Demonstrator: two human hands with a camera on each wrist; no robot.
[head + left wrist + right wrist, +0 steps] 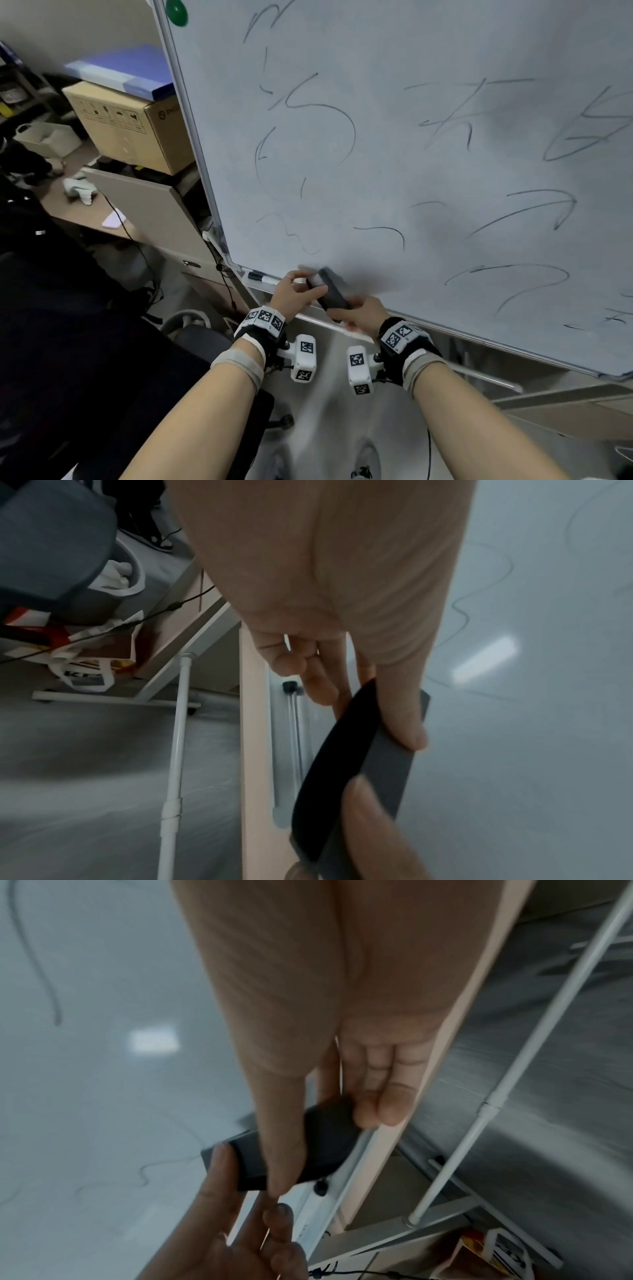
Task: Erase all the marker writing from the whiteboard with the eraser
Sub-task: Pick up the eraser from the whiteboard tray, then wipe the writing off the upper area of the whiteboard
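Observation:
The whiteboard point(394, 164) is covered with dark marker scribbles point(337, 113) from left to right. A black eraser point(330, 291) with a grey felt face hangs at the board's lower left edge, just above the tray, and both hands hold it. My left hand point(305, 287) pinches its upper end, thumb on the felt side point(387, 761). My right hand point(346, 312) grips the lower end; in the right wrist view its thumb point(281, 1150) lies across the eraser's black back point(325, 1139) and its fingers curl round the other edge.
A marker point(262, 277) lies in the tray point(322, 320) left of the hands. A green magnet point(176, 12) sits on the board's top left corner. Left of the board stand a cardboard box point(137, 126) and a desk point(78, 209). The stand's white pole point(178, 723) runs below.

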